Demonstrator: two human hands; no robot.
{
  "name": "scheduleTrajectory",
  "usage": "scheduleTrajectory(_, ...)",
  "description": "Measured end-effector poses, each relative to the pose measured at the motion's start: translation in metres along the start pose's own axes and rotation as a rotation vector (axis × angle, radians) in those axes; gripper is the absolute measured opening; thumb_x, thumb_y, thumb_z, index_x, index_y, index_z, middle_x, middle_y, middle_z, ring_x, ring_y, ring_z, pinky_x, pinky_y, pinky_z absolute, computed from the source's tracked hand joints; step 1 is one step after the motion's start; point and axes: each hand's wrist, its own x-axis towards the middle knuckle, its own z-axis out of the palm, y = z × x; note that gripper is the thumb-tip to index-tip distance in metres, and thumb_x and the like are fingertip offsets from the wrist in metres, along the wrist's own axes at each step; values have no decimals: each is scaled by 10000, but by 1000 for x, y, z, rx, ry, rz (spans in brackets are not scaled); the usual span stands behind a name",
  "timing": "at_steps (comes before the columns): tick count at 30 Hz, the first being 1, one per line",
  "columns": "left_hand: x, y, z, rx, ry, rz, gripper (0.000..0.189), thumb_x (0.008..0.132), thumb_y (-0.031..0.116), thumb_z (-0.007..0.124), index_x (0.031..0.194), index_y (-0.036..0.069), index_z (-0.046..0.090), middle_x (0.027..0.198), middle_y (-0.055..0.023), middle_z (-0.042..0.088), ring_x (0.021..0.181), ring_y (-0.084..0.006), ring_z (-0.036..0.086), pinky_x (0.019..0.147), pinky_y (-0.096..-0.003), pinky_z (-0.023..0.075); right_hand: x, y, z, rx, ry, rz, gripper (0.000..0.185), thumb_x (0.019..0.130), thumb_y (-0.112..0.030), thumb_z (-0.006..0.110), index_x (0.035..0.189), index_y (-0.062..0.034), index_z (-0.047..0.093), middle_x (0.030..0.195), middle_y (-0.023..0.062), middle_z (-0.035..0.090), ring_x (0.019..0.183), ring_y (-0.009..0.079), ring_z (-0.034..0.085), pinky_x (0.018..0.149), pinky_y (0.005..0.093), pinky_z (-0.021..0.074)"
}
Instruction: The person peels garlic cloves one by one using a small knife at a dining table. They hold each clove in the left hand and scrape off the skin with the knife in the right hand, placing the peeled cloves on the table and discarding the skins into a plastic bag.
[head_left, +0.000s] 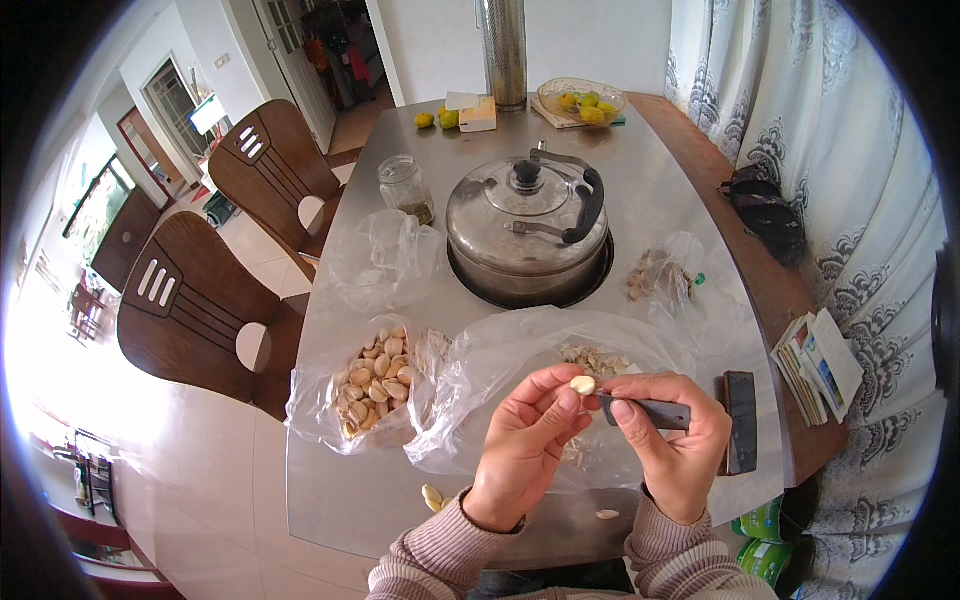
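My left hand (529, 442) pinches a pale garlic clove (583, 385) between thumb and fingertips. In my right hand (682, 435) is a small knife with a dark handle (652, 414); its tip end meets the clove, and most of the blade is hidden. Beneath both hands a clear plastic bag (480, 375) is spread out, with dry peelings (596, 360) on it. To the left, an open plastic bag (311, 405) holds many tan, unpeeled cloves (379, 375). A few pale cloves (431, 496) lie near the table's front edge, partly behind my left sleeve.
A steel kettle (525, 232) sits in the metal table's round opening, with a glass jar (405, 187) behind left. A knotted bag (664, 277) lies to the right, and a phone (740, 422) beside my right hand. Chairs (202, 315) line the left; a fruit bowl (581, 97) stands at the back.
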Motion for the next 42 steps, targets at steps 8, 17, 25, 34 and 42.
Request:
scheduleTrajectory(8, -2, 1, 4, 36, 19, 51, 231, 912, 22, 563, 1141, 36, 544, 1094, -76, 632, 979, -147, 616, 842, -244, 502, 0, -1, 1, -7, 13, 15, 106, 823, -19, 678, 915, 26, 649, 873, 110, 691, 759, 121, 643, 679, 231, 506)
scheduleTrajectory(17, -2, 2, 3, 76, 24, 44, 185, 889, 12, 597, 1069, 10, 556, 1061, -94, 645, 966, -161, 630, 808, -246, 509, 1, 0, 1, -30, 16, -21, 113, 826, -24, 678, 921, 29, 648, 873, 117, 689, 757, 131, 652, 679, 235, 512)
scheduleTrajectory(25, -2, 2, 3, 124, 30, 4, 137, 869, 24, 631, 992, 18, 571, 1020, -91, 659, 940, -160, 641, 788, -254, 520, 1, -2, 1, -31, 44, -26, 99, 834, -29, 676, 909, 27, 645, 852, 113, 689, 741, 135, 661, 663, 230, 514)
scheduleTrajectory(34, -2, 2, 4, 138, 49, 25, 129, 878, 58, 633, 989, 32, 573, 987, -73, 659, 882, -139, 638, 771, -250, 516, 0, -4, 1, -35, 32, 17, 101, 816, -16, 682, 902, 24, 645, 884, 108, 695, 789, 151, 661, 701, 241, 508)
scheduleTrajectory(42, -1, 3, 6, 311, 92, 107, 195, 935, 168, 575, 1044, 7, 594, 931, -58, 655, 801, -110, 617, 739, -245, 514, 3, -2, -3, -94, -22, -17, 94, 792, -6, 691, 877, 15, 656, 883, 101, 698, 782, 173, 661, 720, 257, 501)
